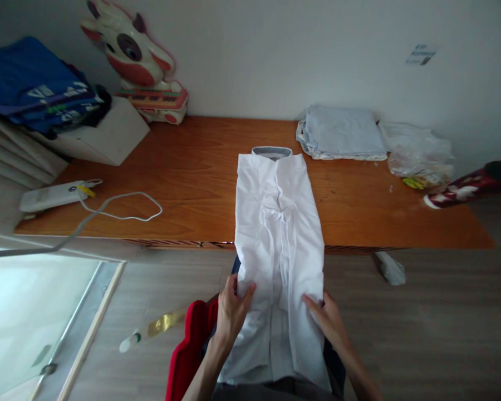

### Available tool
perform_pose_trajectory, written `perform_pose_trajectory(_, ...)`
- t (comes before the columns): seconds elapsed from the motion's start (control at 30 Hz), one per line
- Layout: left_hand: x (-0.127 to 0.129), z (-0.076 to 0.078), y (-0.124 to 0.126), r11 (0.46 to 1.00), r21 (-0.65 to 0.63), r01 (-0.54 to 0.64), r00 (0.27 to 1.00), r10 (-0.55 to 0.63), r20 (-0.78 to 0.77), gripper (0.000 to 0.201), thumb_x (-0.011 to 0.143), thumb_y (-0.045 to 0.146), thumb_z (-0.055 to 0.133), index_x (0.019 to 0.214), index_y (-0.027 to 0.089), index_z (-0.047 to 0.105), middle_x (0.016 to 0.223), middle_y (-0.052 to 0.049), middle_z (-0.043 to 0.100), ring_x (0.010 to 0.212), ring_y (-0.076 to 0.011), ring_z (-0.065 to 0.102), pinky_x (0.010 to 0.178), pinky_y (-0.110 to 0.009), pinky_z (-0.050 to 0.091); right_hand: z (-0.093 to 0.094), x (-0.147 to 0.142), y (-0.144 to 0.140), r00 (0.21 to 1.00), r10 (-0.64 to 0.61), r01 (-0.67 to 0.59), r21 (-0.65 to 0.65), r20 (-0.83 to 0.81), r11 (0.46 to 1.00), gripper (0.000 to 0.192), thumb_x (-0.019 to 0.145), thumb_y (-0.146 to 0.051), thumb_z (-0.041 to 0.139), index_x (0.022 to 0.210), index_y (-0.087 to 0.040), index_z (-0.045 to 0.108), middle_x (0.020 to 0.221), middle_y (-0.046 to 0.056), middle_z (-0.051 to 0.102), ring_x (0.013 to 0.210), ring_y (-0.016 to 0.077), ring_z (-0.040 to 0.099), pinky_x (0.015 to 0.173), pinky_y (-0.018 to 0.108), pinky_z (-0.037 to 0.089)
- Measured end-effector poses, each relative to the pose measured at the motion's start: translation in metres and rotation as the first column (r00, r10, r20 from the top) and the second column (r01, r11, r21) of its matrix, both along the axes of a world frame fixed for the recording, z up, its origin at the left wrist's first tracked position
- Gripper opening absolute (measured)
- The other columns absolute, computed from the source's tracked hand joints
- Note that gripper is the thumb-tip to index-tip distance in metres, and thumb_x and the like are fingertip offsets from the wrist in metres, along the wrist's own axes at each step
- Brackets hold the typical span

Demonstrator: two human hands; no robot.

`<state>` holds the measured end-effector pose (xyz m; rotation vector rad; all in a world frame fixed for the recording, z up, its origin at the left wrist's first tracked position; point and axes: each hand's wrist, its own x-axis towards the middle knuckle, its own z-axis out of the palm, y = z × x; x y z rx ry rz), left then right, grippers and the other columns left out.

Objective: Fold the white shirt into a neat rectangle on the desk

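A white garment with a grey-lined collar (271, 223) lies lengthwise over the front edge of the wooden cabinet top, its sides folded inward and its lower part hanging towards my lap. A ribbon-like tie or bunched cloth sits at its middle. My left hand (235, 303) pinches the left edge of the garment, thumb on top and fingers partly hidden beneath. On the opposite edge, my right hand (326, 317) grips the cloth the same way. The collar end rests flat on the wood, away from both hands.
Folded pale-blue cloths (342, 133), a clear plastic bag (420, 153) and a dark red bottle (471, 186) stand at the back right. To the left are a cow-shaped toy (137, 61), a white box (108, 133) under blue clothes (33, 83), and a white power strip (52, 196) with a cable.
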<state>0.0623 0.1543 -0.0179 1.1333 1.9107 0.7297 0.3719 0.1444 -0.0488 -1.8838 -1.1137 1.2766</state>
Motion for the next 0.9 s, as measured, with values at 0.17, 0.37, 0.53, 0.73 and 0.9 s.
perform_pose_trajectory(0.17, -0.011, 0.0, -0.025, 0.997, -0.057, 0.055, 0.997, -0.051, 0.061, 0.041, 0.091, 0.06, 0.066, 0.106, 0.022, 0.069, 0.086, -0.003, 0.075, 0.076, -0.0242, 0.071, 0.07, -0.033, 0.054, 0.006, 0.006, -0.018, 0.992, 0.095, -0.098, -0.032, -0.077, 0.995, 0.035, 0.076, -0.059, 0.075, 0.097, -0.032, 0.079, 0.095, 0.006, 0.081, 0.093, 0.0372, 0.075, 0.084, 0.047, 0.06)
perform_pose_trajectory(0.37, 0.009, -0.006, -0.047, 0.96, 0.268, -0.08, 0.984, 0.119, -0.132, 0.035, 0.093, 0.047, 0.069, 0.119, 0.025, 0.066, 0.114, -0.011, 0.072, 0.107, -0.031, 0.071, 0.094, -0.049, 0.06, 0.013, -0.005, -0.015, 1.0, 0.015, -0.015, -0.039, 0.016, 0.999, 0.031, 0.072, -0.06, 0.075, 0.087, -0.033, 0.077, 0.084, 0.005, 0.079, 0.079, 0.0365, 0.074, 0.07, 0.047, 0.06)
perform_pose_trajectory(0.53, 0.073, -0.014, -0.053, 0.948, 0.169, 0.268, 0.949, -0.29, 0.125, 0.05, 0.102, 0.034, 0.056, 0.151, 0.028, 0.048, 0.146, -0.013, 0.064, 0.133, -0.028, 0.065, 0.108, -0.047, 0.059, 0.008, -0.003, -0.016, 0.996, 0.034, -0.037, -0.041, -0.079, 0.998, 0.038, 0.072, -0.058, 0.08, 0.1, -0.032, 0.08, 0.097, 0.006, 0.082, 0.091, 0.0375, 0.077, 0.08, 0.047, 0.063)
perform_pose_trajectory(0.73, 0.102, -0.034, -0.048, 0.937, 0.094, 0.336, 0.929, -0.346, 0.134, 0.059, 0.096, 0.033, 0.063, 0.152, 0.028, 0.047, 0.149, -0.018, 0.061, 0.14, -0.0344, 0.06, 0.116, -0.053, 0.056, 0.01, 0.011, -0.034, 0.978, 0.144, -0.161, -0.102, -0.153, 0.982, 0.04, 0.075, -0.055, 0.08, 0.108, -0.033, 0.083, 0.11, 0.005, 0.083, 0.104, 0.0389, 0.077, 0.095, 0.049, 0.061)
perform_pose_trajectory(0.9, 0.099, -0.031, -0.039, 0.889, -0.007, 0.458, 0.887, -0.457, 0.07, 0.026, 0.097, 0.03, 0.061, 0.122, 0.027, 0.062, 0.116, -0.011, 0.075, 0.109, -0.0319, 0.075, 0.093, -0.05, 0.062, 0.008, 0.004, -0.05, 0.994, 0.094, -0.099, -0.112, -0.048, 0.989, 0.033, 0.076, -0.059, 0.076, 0.098, -0.035, 0.084, 0.099, 0.005, 0.083, 0.096, 0.0409, 0.078, 0.089, 0.053, 0.062)
